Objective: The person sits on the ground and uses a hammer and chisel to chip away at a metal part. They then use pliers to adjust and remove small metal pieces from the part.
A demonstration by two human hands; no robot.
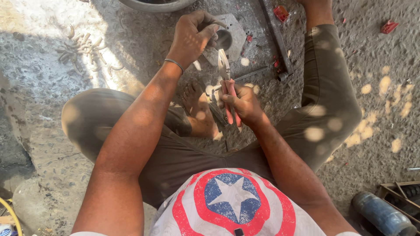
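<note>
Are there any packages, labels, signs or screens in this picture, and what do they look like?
No packages, signs or screens show.
Shirt print: bottom centre, on the person's white shirt; a round emblem of red rings around a blue disc with a white star.
Nearby, the right hand holds red-handled pliers, and the left hand rests on a grey metal plate on the ground.

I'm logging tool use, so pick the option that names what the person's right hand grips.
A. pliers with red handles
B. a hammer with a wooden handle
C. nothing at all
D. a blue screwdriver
A: the right hand is closed around the red handles of a pair of pliers, whose metal nose points away from the person toward the left hand resting on a grey metal plate on the ground.
</note>
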